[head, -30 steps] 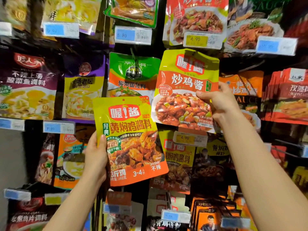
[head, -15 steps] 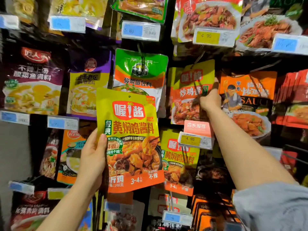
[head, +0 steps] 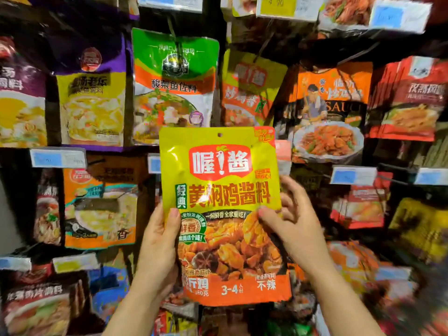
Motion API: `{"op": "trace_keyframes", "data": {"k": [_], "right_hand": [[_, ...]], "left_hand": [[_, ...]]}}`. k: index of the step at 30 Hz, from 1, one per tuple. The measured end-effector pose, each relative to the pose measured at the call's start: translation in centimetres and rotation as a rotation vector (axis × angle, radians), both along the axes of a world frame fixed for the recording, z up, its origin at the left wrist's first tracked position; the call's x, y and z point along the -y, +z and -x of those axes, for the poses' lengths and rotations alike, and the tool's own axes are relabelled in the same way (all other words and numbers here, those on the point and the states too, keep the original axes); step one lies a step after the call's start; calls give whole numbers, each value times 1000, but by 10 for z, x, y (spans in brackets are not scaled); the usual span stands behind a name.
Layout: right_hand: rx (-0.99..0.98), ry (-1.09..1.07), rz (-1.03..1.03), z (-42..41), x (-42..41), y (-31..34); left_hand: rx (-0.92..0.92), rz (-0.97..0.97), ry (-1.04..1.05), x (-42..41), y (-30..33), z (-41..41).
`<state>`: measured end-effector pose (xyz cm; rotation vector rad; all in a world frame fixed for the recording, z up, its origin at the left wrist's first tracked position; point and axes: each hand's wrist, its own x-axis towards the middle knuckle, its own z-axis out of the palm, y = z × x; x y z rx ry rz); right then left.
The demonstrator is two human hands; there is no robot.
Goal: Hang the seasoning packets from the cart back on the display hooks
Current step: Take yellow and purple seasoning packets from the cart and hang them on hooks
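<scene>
A: What does the yellow-and-orange seasoning packet (head: 221,214) say?

B: "喔!酱" in a red badge, "黄焖鸡酱料" below, then "3-4" and "不辣" on the orange band.

A: And the grip?

B: Both hands pinch it upright before the display: left hand (head: 157,248) on its left edge, right hand (head: 294,226) on its right edge. Its punched hang hole sits above both grips, on no hook. Above it hangs a green packet (head: 174,81) reading "酸菜鱼佐料".
</scene>
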<state>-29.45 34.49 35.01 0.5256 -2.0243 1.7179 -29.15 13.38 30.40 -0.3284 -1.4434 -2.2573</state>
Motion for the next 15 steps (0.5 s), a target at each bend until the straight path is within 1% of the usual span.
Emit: {"op": "trace_keyframes", "data": {"k": [1,3,6,8,10,15], "right_hand": [[62,14,6,-7,0,-23],[156,-32,27,-16,-1,-63],[260,-95,108,-16,-15,-97],[301,-127,124,-15,-27,-108],[302,-150,144,-13,-37,-111],[286,-149,168,7,-48,-108]], "left_hand": [[32,24,-18,-6,-16,-2],[109,65,-21,-18,-41,-5],[211,88,-47,-37,-66,-6],[263,116,-76,-49,-75,-7],[299,132,-106,-58,-75,-6],[321,203,-58,-68,-74,6]]}}
